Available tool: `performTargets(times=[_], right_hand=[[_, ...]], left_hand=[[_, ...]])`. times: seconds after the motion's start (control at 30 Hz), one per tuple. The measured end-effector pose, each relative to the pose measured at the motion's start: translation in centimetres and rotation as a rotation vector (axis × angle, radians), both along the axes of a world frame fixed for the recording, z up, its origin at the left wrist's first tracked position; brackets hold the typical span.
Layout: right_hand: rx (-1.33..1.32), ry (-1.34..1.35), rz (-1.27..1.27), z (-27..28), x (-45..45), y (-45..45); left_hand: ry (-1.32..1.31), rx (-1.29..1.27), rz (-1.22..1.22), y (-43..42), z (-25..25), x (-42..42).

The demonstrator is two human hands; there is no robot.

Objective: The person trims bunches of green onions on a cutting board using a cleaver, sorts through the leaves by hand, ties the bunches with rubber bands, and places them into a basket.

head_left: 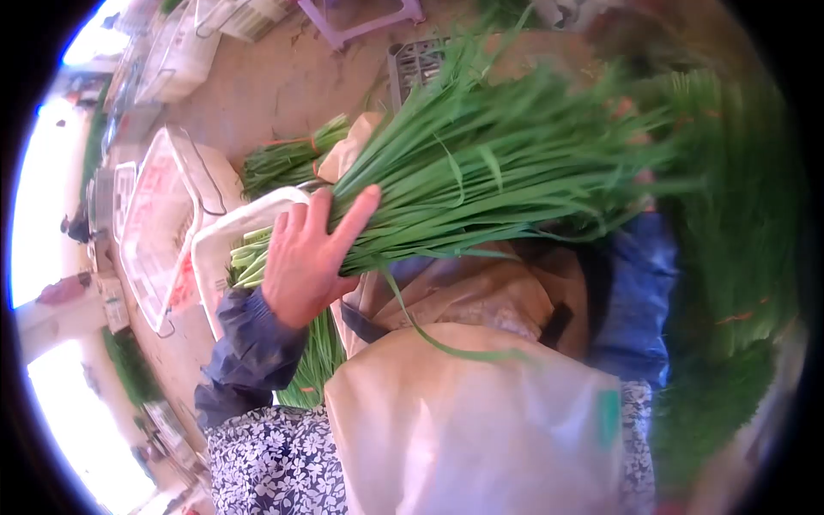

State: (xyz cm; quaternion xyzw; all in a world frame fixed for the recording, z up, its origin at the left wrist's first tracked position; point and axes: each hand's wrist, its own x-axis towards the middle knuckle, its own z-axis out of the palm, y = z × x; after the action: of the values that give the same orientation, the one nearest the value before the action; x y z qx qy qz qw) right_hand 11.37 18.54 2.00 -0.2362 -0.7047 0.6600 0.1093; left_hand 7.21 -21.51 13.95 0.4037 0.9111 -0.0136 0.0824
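Left hand [302,256]: you gripped the green bundle [498,167] near its stem ends.
Right hand [645,176]: blurred, mostly hidden behind leaves; you couldn't tell its grip.

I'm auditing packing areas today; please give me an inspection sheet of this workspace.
Surface: brown floor, scattered bits on it.
Job's things: loose green bunch, across the person's front.
Clutter: white crates, banded bunch and purple frame.
Hands: left hand on the loose bunch near its stalk ends; right hand mostly hidden by leaves, grip unclear.
Cables: nothing seen.
Surroundings: bright openings at picture left; blurred greenery at picture right.
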Motion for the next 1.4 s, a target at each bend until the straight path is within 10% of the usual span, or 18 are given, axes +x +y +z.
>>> performTargets(times=[0.13, 0.2, 0.37, 0.47, 0.6, 0.67, 0.9, 1.07, 1.2, 1.33, 1.4], right_hand=[[0.832, -0.134, -0.315, 2.5, 3.4, 4.9], [0.812, 0.106, -0.386, 5.6, 4.5, 1.5], [0.720, 0.568, 0.521, 9.6, 1.2, -15.8], [0.668, 0.720, 0.638, 7.2, -2.8, -20.7], [0.772, 0.636, 0.636, 4.0, -5.9, -22.5], [0.984, 0.162, 1.057, 5.2, -3.7, -21.1], [1.062, 0.050, 0.742, 5.8, -1.7, -8.3], [0.669, 0.699, 0.774, 10.3, -4.2, -16.3], [0.733, 0.520, 0.923, 4.0, -6.2, -21.5], [0.159, 0.307, 1.141, 5.9, -6.8, -17.8], [-0.321, 0.148, 1.020, 6.5, -8.7, -16.3]], left_hand=[[0.120, -0.028, -0.020, -0.7, -0.5, 1.8], [0.130, -0.031, -0.005, 0.0, -0.1, 2.7], [0.026, -0.093, -0.046, 0.3, 0.9, 2.1], [-0.054, -0.059, 0.026, -1.3, 1.6, 1.5], [0.079, 0.049, -0.025, -3.1, 0.0, 0.6], [-0.193, 0.090, 0.060, -4.3, -1.6, 1.0], [0.026, 0.077, -0.109, -4.3, 0.8, -1.2], [0.171, -0.260, -0.154, -2.1, 1.8, -2.4], [0.402, 0.244, -0.284, -4.6, 3.6, -0.6], [-0.505, 0.814, 0.147, -9.9, 0.1, 4.7], [-0.819, 0.892, 0.767, -11.5, -3.7, 6.0]])
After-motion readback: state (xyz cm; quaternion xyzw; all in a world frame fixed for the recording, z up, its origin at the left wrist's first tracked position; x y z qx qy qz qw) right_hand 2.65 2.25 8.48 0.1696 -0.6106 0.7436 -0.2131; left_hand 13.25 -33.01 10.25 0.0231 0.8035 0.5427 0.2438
